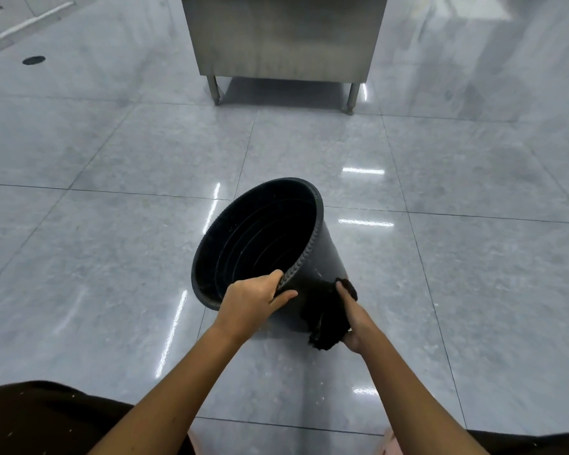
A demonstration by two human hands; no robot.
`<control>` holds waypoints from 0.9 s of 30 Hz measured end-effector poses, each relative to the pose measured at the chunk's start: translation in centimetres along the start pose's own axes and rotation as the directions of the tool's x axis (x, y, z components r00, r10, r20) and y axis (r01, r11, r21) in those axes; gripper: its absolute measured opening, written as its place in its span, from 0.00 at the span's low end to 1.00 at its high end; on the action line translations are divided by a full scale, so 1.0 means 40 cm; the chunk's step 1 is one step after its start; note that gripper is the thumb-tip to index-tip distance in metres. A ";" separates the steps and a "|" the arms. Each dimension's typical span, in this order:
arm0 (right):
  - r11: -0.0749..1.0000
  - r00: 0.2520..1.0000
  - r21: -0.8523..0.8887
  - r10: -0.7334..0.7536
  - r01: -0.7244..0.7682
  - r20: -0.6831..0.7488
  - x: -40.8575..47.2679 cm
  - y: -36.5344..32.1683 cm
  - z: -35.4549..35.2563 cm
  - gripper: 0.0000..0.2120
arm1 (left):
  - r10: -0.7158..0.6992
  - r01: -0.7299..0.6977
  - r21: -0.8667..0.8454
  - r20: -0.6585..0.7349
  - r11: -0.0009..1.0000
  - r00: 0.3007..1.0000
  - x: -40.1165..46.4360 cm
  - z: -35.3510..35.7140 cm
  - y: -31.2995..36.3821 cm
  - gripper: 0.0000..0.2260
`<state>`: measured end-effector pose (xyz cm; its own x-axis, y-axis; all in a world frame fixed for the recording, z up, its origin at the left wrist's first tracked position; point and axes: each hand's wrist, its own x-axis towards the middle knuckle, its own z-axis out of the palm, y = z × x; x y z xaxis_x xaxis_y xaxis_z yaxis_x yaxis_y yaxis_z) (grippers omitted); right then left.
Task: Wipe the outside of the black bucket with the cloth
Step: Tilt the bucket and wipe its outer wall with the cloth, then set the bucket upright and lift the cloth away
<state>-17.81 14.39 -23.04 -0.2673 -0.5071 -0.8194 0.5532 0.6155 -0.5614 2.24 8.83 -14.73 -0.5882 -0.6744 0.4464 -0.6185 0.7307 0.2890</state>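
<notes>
The black bucket (326, 254) stands tilted on the tiled floor, its open mouth turned up and to the left toward me. My left hand (252, 298) grips the near part of its ribbed rim, thumb outside and fingers curled over the edge. A dark, fuzzy cloth (329, 315) is pressed against the lower right outside wall of the bucket. My right hand (353, 318) holds that cloth from the right, fingers stretched along it. The bucket's base is hidden behind the cloth and my hands.
A stainless steel cabinet (283, 37) on short legs stands on the floor beyond the bucket. A round dark floor drain (33, 60) lies at the far left. Glossy grey tiles (112, 257) surround the bucket. My knees fill the bottom corners.
</notes>
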 end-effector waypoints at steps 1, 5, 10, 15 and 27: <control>1.000 1.000 -0.013 -0.001 0.001 0.001 -0.004 -0.005 0.004 0.27 | 0.008 -0.008 0.005 0.007 1.000 1.000 -0.001 0.005 -0.009 0.15; 0.986 0.999 -0.160 0.038 -0.043 -0.032 -0.002 -0.036 0.026 0.15 | 0.037 -0.044 0.089 0.077 0.995 0.996 -0.003 0.027 -0.023 0.14; 0.990 0.994 -0.101 0.100 -0.096 0.038 -0.040 -0.056 -0.001 0.21 | 0.056 -0.084 0.247 0.116 0.965 0.992 0.005 0.027 -0.027 0.14; 0.985 0.983 0.163 0.027 -0.057 0.180 -0.060 -0.065 -0.074 0.27 | 0.118 -0.173 0.269 0.209 0.947 0.971 -0.006 0.030 -0.038 0.12; 0.975 0.979 0.198 -0.132 0.099 0.157 -0.126 -0.147 -0.096 0.23 | -0.156 0.027 0.456 0.246 0.890 0.957 0.021 0.059 -0.104 0.14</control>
<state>-22.75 15.63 -16.05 -0.2102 -0.6724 -0.7098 0.6692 0.4303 -0.6058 3.09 4.98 -17.54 -0.5949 -0.7849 0.1733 -0.8038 0.5833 -0.1170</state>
